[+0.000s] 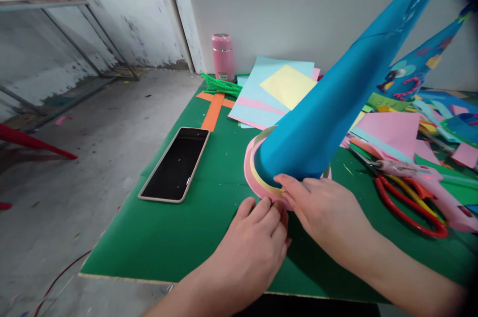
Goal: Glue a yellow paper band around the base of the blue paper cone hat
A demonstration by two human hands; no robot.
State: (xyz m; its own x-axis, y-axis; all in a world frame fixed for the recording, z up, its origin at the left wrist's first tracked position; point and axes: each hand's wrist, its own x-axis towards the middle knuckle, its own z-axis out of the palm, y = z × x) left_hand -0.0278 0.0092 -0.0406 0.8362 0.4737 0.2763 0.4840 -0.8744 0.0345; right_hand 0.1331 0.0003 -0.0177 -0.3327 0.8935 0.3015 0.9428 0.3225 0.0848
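- The green tabletop (pixel 160 237) carries everything near the hands; its left edge runs slantwise above the grey floor (pixel 130 123).
- A tall blue paper cone (pixel 317 98) leans to the upper right, its wide end down near the front of the tabletop.
- A decorated blue cone (pixel 425 55) with colourful shapes stands farther back on the right, among loose scraps of coloured paper.
- Light blue sheets (pixel 250 90) lie behind the plain cone's base, with a yellow piece (pixel 287 85) on top.
- A paper brim (pixel 253 177), pink outside and yellow inside, goes around the foot of the plain cone.
- The right hand (pixel 328 207) is pinching the brim at its near side, forefinger laid over the yellow layer.
- The left hand (pixel 254 242) is just beside it, fingers curled and tips at the brim's pink edge; whether it grips there I cannot tell.
- A pink glue gun (pixel 414 171) lies at the right, over the red-handled scissors (pixel 436 230).
- A dark-screened phone (pixel 175 165) lies flat to the left of the brim, apart from it.
- A pink bottle (pixel 223 60) stands upright at the back.
- Green fuzzy stems (pixel 220 86) lie bunched before it.
- Orange strips (pixel 214 113) cross just beyond the phone.
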